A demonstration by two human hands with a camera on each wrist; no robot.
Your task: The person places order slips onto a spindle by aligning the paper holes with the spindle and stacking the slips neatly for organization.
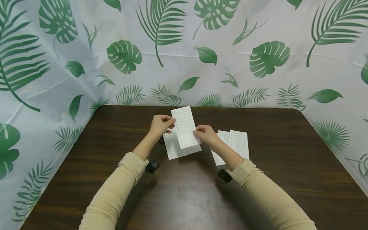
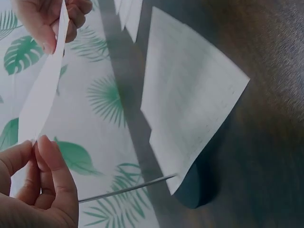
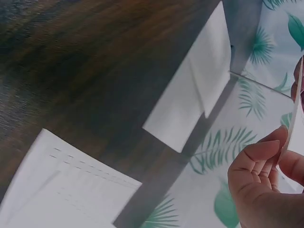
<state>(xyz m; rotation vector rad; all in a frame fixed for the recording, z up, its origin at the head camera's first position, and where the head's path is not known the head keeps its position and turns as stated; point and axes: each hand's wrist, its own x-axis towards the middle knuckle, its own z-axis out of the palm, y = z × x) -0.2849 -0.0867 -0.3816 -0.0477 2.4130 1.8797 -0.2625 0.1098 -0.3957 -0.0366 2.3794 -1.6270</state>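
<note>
Both hands hold up one lined white paper slip (image 1: 185, 128). The left hand (image 1: 162, 126) pinches its left edge, and the right hand (image 1: 207, 134) pinches its lower right edge. Below it, overlapping white slips (image 1: 177, 151) sit on a dark round base (image 2: 194, 187). A thin metal rod (image 2: 128, 189) rises from those slips near one corner, like a bill spike. In the head view, the raised slip and left hand hide most of the spike.
More lined slips (image 1: 240, 145) lie fanned on the dark wooden table (image 1: 187, 197), partly behind the right forearm. A leaf-patterned white curtain (image 1: 175, 67) stands along the table's back and sides. Black wrist cameras (image 1: 152, 166) hang under both wrists.
</note>
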